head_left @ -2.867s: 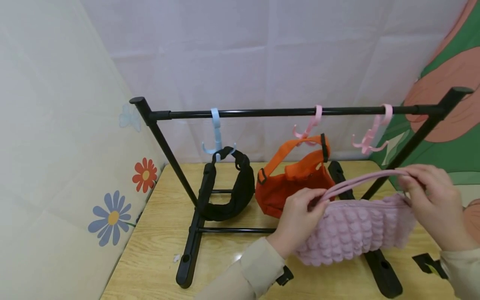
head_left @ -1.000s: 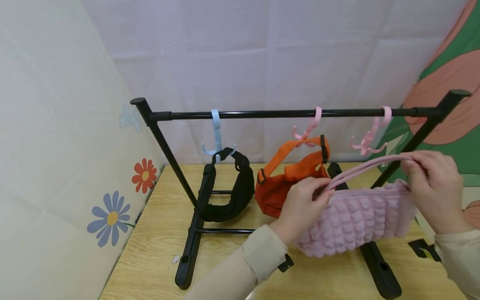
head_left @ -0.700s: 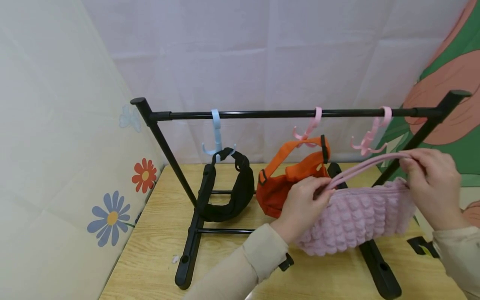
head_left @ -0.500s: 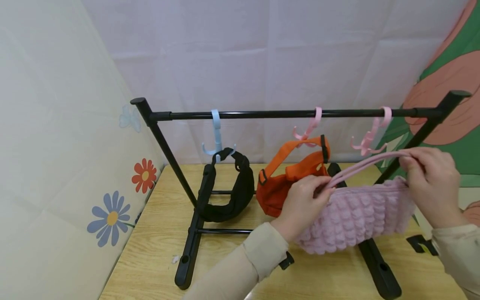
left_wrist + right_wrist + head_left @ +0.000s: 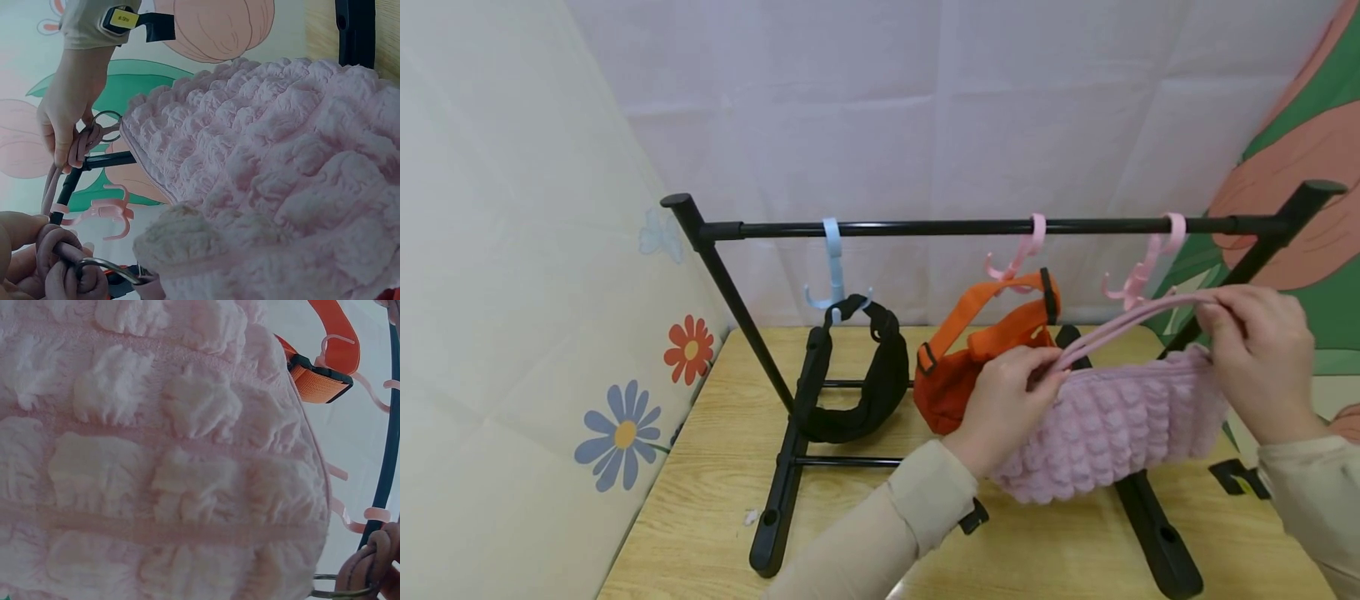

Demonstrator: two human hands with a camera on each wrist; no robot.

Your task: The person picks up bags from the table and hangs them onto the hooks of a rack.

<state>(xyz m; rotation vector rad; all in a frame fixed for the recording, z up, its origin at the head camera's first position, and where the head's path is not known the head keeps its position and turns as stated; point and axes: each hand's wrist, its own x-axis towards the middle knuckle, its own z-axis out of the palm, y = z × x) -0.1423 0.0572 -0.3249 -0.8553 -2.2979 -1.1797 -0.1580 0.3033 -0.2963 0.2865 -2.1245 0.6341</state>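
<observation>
A pink puffy handbag (image 5: 1112, 425) hangs in front of the rack, held up by its thin double strap (image 5: 1120, 325). My left hand (image 5: 1011, 400) pinches the strap's left end, where the left wrist view shows a knot (image 5: 65, 256) and a metal ring. The right hand (image 5: 1262, 358) grips the strap's other end, beside another ring (image 5: 107, 125). Just behind the raised strap is the right pink hook (image 5: 1138, 271), its lower prongs partly covered by the strap. In the right wrist view the bag's puckered side (image 5: 156, 456) fills most of the picture.
The black rack's top bar (image 5: 925, 227) crosses behind the hands. An orange bag (image 5: 951, 387) hangs from the middle pink hook (image 5: 1018, 254), near my left hand. A black bag (image 5: 880, 383) hangs from the blue hook (image 5: 833, 267). Rack feet (image 5: 1157, 533) stand on the wooden table (image 5: 700, 517).
Both hands have raised the pink handbag, the right hand more than the left. The strap has come up until it overlaps the right pink hook's lower prongs. The other bags stay hanging.
</observation>
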